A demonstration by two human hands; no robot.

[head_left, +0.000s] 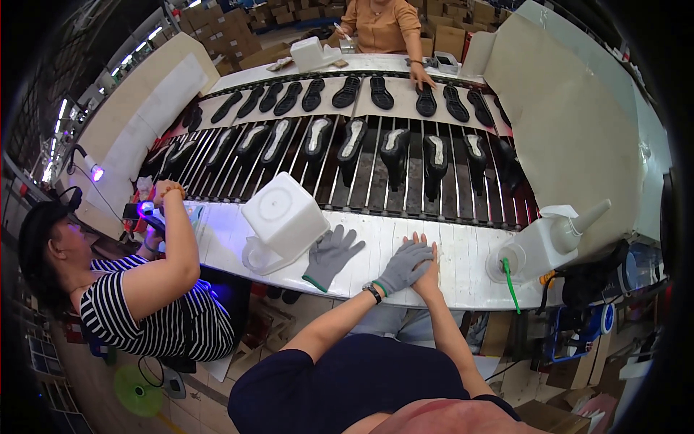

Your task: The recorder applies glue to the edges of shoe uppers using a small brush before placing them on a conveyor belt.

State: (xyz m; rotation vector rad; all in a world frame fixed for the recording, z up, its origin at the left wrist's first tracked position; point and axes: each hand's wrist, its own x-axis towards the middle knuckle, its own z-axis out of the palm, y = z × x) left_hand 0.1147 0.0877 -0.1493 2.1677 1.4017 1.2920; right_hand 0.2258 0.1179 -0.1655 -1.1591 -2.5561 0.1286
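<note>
Both my hands rest together at the white table's front edge. My left hand wears a grey knit glove with a green cuff, and a dark watch is on that wrist. It lies across my bare right hand, fingers extended and nothing seen in them. The right hand's fingertips show past the glove, stretched out flat; the rest is partly covered. A second grey glove lies unworn just left of my hands. Beyond it stands a white plastic jug-like container with a clear cup beside it.
A roller conveyor carries dark shoe uppers; black soles lie on the belt behind. At right are a white bottle and a cup with a green-handled brush. One person works at left, another touches a sole opposite.
</note>
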